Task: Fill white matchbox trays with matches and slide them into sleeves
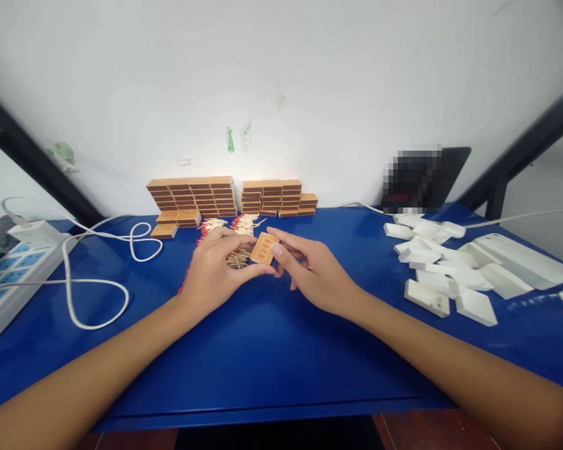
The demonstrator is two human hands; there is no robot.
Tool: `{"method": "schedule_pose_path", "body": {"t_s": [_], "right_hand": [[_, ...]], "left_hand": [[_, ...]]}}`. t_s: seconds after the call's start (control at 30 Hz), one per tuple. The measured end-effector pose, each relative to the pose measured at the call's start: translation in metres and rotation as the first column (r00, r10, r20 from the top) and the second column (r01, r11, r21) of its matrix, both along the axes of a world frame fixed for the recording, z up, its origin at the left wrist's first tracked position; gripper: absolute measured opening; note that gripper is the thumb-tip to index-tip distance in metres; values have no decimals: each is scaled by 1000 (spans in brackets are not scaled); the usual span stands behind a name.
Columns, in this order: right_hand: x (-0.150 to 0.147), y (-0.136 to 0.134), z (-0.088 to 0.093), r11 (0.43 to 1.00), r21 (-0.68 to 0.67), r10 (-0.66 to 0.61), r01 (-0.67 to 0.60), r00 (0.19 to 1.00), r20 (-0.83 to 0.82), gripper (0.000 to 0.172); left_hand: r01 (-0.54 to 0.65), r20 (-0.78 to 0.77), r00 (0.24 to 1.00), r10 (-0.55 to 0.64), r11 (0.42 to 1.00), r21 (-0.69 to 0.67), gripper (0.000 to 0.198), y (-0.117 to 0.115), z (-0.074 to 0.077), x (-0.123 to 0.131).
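Pinching yellow cardboard matchbox [265, 249] in left grip [213, 269] and right grip [321, 275], over mid blue bench [272, 356]. Got brown-orange matchbox stacks [194, 195] along back edge, red-tipped wooden matches [248, 223] behind left grip, looped white cable [89, 327] toward left edge, white rectangular blocks [426, 299] toward right. Have room toward front edge.

Passage is unobstructed across the front tabletop [272, 356], but blocked by stacked matchboxes [192, 199] behind, white blocks [426, 299] at right.

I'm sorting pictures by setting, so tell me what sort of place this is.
Probably a workbench against a wall: it has a blue tabletop, stacked matchboxes along the back and a power strip at the left.
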State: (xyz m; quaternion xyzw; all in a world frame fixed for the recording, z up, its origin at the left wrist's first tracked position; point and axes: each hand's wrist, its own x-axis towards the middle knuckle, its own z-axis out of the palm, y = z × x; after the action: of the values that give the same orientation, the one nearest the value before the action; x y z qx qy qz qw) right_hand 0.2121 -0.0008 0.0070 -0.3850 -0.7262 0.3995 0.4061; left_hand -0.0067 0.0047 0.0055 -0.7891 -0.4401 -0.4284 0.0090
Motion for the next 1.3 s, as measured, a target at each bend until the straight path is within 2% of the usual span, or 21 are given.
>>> {"method": "schedule_pose_path", "body": {"t_s": [0.13,0.23,0.33,0.4,0.43,0.5,0.6,0.67,0.8,0.93,1.0,1.17,1.3], "right_hand": [[5,8,1,999,40,-28,28,1000,7,55],[12,17,2,984,125,-140,130,987,75,53],[20,26,4,951,228,-245,211,961,131,45],[24,31,5,936,268,-275,230,951,144,40],[25,32,5,930,286,-283,233,948,148,38],[27,34,5,918,322,-293,232,943,156,35],[27,34,5,910,347,-297,226,940,169,35],[27,33,5,912,343,-298,225,938,178,34],[25,32,6,914,341,-296,220,937,188,34],[24,30,7,910,355,-295,215,937,188,34],[24,29,7,909,356,-298,216,935,193,34],[23,27,7,915,352,-282,198,937,204,33],[22,27,6,915,357,-276,189,937,213,34]], "left_hand": [[-29,-8,1000,29,999,21,32,1,-2,2],[-78,-71,994,79,997,9,35,9,10,-9],[-96,-196,977,79,992,-77,38,25,41,-41],[-161,-186,974,128,971,-177,42,38,62,-73],[-202,-211,965,155,953,-225,48,44,69,-91],[-285,-359,914,187,927,-245,64,57,76,-123],[-365,-548,815,189,901,-233,96,73,67,-156],[-389,-568,797,203,893,-227,99,79,57,-166],[-410,-607,767,209,887,-212,70,82,44,-165],[-444,-636,734,237,876,-187,34,78,40,-152],[-463,-647,717,259,871,-164,23,76,39,-145],[-511,-647,685,336,854,-96,24,72,39,-131],[-446,-577,764,290,883,-147,23,74,37,-127]]}}
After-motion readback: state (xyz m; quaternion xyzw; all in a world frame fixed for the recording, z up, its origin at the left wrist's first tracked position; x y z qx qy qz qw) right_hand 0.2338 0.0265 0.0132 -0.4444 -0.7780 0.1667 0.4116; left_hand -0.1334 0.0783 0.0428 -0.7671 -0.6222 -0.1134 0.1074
